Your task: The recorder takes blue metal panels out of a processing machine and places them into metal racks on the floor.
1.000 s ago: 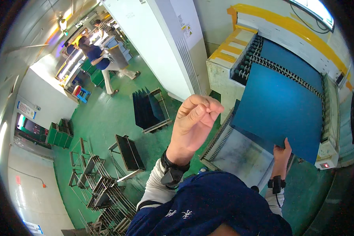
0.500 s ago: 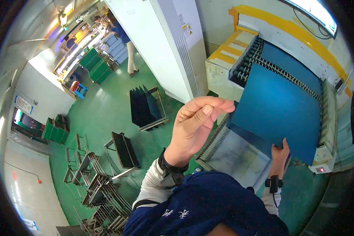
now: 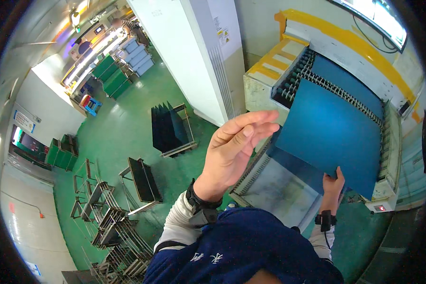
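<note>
My right hand (image 3: 333,183) grips the near edge of a large flat blue panel (image 3: 333,130), its thumb on the upper face and the other fingers hidden underneath. The panel is tilted, its far side by the rollers of a conveyor machine (image 3: 293,85). My left hand (image 3: 234,146) is raised beside the panel's left edge, fingers stretched forward and slightly parted, thumb near them; nothing shows in it. Whether its fingertips touch the panel, I cannot tell. Below the panel is a pale, grey-bottomed rack (image 3: 288,189) with toothed sides. A darker blue area shows under the panel's near edge.
Another blue sheet (image 3: 348,78) lies behind the rollers. A tall white cabinet (image 3: 180,52) stands left of the machine. Racks of dark panels (image 3: 168,128) (image 3: 144,180) and stacked metal frames (image 3: 111,222) occupy the green floor to the left. Green crates (image 3: 111,78) stand farther off.
The fingers of my left hand have parted a little. My right hand keeps its grip on the panel, and the whole view has shifted slightly. A standing person in the background is no longer visible.
</note>
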A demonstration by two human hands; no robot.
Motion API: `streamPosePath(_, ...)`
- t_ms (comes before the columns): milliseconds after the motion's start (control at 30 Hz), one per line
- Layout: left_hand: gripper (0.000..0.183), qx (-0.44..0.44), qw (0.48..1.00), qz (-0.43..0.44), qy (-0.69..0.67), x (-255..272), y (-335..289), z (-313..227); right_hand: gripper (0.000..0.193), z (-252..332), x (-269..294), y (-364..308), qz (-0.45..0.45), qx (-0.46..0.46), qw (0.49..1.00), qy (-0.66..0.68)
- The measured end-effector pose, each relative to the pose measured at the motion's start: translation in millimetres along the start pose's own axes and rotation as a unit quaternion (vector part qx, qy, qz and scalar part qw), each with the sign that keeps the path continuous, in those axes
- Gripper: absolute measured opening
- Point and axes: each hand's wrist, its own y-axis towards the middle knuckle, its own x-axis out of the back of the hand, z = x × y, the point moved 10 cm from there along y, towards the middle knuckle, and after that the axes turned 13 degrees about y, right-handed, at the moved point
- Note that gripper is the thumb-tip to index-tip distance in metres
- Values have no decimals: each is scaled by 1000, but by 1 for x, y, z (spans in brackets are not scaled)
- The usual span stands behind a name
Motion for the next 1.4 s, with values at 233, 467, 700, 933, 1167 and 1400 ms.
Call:
streamPosePath(233,28,16,1000,9,-5,-5,0,2,17,6,12,26,9,-14,1000,15)
streamPosePath(467,21,6,999,45,-17,-12,3,2,15,9,-2,34,14,-12,1000,-8)
streamPosePath(700,30,24,998,17,47,-11,3,4,16,7,-16,38,1,3,1000,29)
streamPosePath(933,49,12,999,28,22,-16,9,1,18,7,-12,51,9,-49,998,35)
streamPosePath(1167,71,14,993,62,-99,-22,12,0,20,4,-11,53,-54,-35,998,-7)
streamPosePath(1400,79,21,987,59,-148,-22,12,3,23,8,-17,65,-18,-34,999,2)
